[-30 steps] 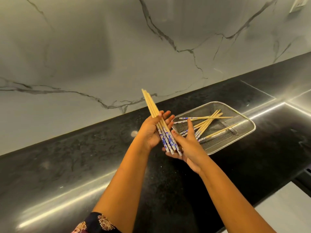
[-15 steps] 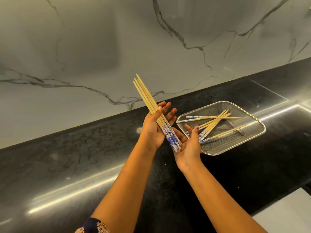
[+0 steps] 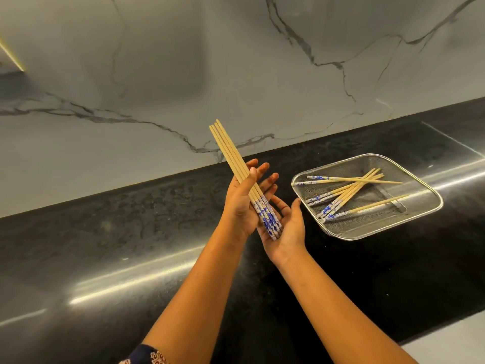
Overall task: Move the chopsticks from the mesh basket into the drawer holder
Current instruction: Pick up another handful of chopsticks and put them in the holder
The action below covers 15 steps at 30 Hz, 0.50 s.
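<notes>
Left hand (image 3: 240, 206) grips chopstick bundle (image 3: 237, 164) w/ thumb – right hand (image 3: 284, 227) open, cupping patterned ends. More chopsticks (image 3: 349, 190) in mesh basket (image 3: 420, 185) on worktop (image 3: 131, 219).

A home kitchen — black stone countertop (image 3: 131, 232), veined marble backsplash (image 3: 183, 74), chopsticks (image 3: 349, 191) in a mesh basket (image 3: 367, 232).

The scene is moderately lit with warm, soft light from above. The polished black countertop (image 3: 131, 232) shows long bright streaks of glare across its front and right side, and a thin bright strip glows at the upper left edge. A broad, soft shadow darkens the marble backsplash (image 3: 157, 74) near its middle. Focus is fairly sharp at the centre. Wide-angle distortion bends the counter's edge and stretches the forearms toward the bottom.
</notes>
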Available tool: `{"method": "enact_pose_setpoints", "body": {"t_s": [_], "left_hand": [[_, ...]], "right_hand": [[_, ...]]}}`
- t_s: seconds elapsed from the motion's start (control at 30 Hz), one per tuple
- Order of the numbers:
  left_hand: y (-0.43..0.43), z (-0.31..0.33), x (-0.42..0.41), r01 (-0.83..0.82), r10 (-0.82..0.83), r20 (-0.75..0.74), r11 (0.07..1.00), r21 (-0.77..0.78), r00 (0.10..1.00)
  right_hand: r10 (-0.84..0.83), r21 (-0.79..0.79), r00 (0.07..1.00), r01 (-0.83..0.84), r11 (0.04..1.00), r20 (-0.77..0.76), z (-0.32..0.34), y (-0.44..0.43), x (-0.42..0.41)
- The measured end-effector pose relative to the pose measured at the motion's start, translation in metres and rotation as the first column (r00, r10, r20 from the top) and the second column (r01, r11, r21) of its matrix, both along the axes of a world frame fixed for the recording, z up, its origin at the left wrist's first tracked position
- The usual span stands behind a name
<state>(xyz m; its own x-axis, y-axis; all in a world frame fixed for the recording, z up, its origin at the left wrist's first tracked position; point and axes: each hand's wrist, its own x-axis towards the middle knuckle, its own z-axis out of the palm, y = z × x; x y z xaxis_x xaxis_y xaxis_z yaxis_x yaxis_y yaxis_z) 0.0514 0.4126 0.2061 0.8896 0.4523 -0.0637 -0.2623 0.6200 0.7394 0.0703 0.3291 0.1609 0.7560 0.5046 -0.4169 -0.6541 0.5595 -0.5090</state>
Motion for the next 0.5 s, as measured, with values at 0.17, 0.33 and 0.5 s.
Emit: {"method": "enact_pose_setpoints", "body": {"t_s": [0.17, 0.33, 0.5], "left_hand": [[0.01, -0.005, -0.012, -0.049, 0.048, -0.017, 0.998, -0.026, 0.999], [0.015, -0.008, -0.022, -0.054, 0.053, -0.017, 0.998, -0.034, 0.998], [0.014, -0.007, -0.04, -0.061, 0.061, -0.015, 0.998, -0.03, 0.998]], "right_hand": [[0.036, -0.016, 0.999, -0.036, 0.999, -0.005, -0.007, 0.005, -0.005], [0.041, -0.019, 0.997, -0.042, 0.999, -0.059, -0.015, 0.005, -0.015], [0.03, -0.009, 0.997, -0.031, 0.999, -0.068, -0.014, 0.002, -0.031]]}}
